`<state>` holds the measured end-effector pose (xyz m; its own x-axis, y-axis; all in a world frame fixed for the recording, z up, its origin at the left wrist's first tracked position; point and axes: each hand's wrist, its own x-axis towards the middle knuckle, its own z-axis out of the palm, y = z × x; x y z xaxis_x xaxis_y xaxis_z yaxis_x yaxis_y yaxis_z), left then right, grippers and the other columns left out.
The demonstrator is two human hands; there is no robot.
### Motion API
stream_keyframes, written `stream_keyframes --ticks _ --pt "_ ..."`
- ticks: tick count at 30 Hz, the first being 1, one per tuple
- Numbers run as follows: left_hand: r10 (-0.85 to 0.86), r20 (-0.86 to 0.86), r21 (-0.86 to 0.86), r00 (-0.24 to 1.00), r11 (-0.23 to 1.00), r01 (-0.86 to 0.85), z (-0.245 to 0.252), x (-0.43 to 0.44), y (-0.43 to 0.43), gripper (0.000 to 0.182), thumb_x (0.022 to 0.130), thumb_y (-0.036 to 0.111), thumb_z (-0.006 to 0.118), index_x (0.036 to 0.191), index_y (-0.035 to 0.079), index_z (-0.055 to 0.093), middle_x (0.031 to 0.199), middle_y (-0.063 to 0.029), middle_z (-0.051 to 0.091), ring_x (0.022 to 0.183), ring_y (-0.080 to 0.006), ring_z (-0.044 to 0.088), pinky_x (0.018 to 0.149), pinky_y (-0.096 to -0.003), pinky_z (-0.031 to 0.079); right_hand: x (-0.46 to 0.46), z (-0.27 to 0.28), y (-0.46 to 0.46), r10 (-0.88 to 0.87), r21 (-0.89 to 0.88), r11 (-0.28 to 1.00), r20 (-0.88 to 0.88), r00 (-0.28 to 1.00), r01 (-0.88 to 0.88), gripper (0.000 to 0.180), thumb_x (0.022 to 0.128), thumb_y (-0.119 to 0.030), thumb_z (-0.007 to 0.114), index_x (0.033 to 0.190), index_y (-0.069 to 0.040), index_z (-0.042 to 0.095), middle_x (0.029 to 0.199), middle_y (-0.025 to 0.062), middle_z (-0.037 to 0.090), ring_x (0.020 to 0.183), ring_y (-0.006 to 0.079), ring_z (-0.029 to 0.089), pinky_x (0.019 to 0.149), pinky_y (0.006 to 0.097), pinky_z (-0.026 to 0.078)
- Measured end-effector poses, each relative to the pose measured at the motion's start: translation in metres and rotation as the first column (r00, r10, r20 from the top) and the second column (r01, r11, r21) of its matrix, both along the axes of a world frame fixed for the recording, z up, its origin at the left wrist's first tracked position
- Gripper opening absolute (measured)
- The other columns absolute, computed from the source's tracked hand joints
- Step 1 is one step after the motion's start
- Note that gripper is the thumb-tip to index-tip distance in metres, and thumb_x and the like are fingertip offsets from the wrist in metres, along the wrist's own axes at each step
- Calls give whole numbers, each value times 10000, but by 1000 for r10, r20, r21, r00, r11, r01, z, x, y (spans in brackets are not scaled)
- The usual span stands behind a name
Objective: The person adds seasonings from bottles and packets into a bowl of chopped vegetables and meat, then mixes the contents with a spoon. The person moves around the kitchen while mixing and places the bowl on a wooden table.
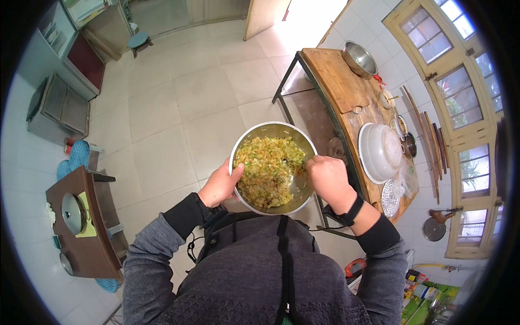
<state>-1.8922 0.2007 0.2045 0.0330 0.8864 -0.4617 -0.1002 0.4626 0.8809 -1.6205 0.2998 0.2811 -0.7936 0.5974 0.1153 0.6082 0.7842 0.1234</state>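
In front of my body is a round metal mixing bowl (302, 199) holding a chopped yellow-green filling (264, 166). My left hand (220, 183) grips the bowl's left side, its thumb over the rim and its fingers hidden beneath. At the right rim, my right hand (330, 177) is closed in a fist, knuckles up, close beside the filling. Whether it holds a utensil or the rim itself is hidden by the hand. A dark band is on my right wrist.
A wooden worktable (353, 126) on the right bears a cutting board (331, 79), a steel bowl (360, 59), an upturned white basin (380, 153) and a perforated disc (390, 198). On the left, a brown table (95, 227) holds a lidded pan (73, 213). A blue stool (138, 40) stands farther off.
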Motion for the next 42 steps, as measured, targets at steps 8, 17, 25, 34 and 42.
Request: stream_keyframes --ticks 8,17,25,34,42 --pt "-9 28 -38 1000 999 11 4 6 0 409 1073 349 421 1360 59 451 825 20 571 484 -21 402 386 -191 330 -9 -9 -15 -297 -58 948 197 934 314 73 746 -75 601 710 -69 664 737 126 667 645 276 698 573 388 557" --pt "-110 33 -12 993 994 111 -1 2 12 467 1065 350 416 1405 33 370 853 -72 650 511 -116 614 428 -238 485 -27 -1 -83 -76 -147 987 -85 993 63 53 682 -62 610 727 -60 582 736 104 593 662 263 650 581 369 540" --pt "-154 -68 3 986 988 155 6 5 23 484 1063 349 417 1419 28 354 876 -101 656 539 -140 639 463 -270 535 -11 -18 -23 -302 -187 941 -78 950 284 49 770 -101 644 746 -65 620 726 133 620 668 344 649 606 451 528" --pt "-198 -91 49 976 978 203 20 7 35 506 1056 362 430 1442 42 356 947 -120 668 567 -156 653 480 -283 554 -6 -15 11 -445 -162 894 -199 873 418 122 847 -162 663 777 -63 676 779 149 671 717 364 666 634 464 536" --pt "-138 -53 58 989 988 141 22 14 38 450 1065 428 417 1315 60 488 775 25 555 489 -31 430 415 -203 355 -23 -32 -9 -34 -159 987 -315 948 -17 54 728 -80 634 772 -77 603 713 90 562 655 310 627 598 410 525"
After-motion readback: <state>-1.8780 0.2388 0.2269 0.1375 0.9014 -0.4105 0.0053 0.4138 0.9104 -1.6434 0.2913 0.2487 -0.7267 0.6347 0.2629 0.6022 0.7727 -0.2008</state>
